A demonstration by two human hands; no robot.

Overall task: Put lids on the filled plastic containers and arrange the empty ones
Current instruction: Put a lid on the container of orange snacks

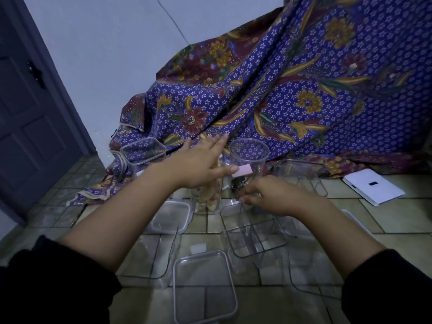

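My left hand (pixel 201 164) lies flat with fingers spread on top of a tall clear container (pixel 207 202) holding light-coloured snacks; whatever is under the palm is hidden. To its right stands a tall round clear container (pixel 249 153), open at the top, with a pink label (pixel 243 171) and dark contents low down. My right hand (pixel 264 195) curls around the lower part of that round container. Flat clear lids lie on the tiles, one at the front (pixel 203 288) and one left of centre (pixel 170 216).
Empty clear containers stand around: a square one at back left (pixel 142 152), one at back right (pixel 301 174), one below my right hand (pixel 254 235), one at front left (pixel 149 256). A patterned blue cloth (pixel 292 90) drapes behind. A white flat box (pixel 374 185) lies right. A door (pixel 30 113) stands left.
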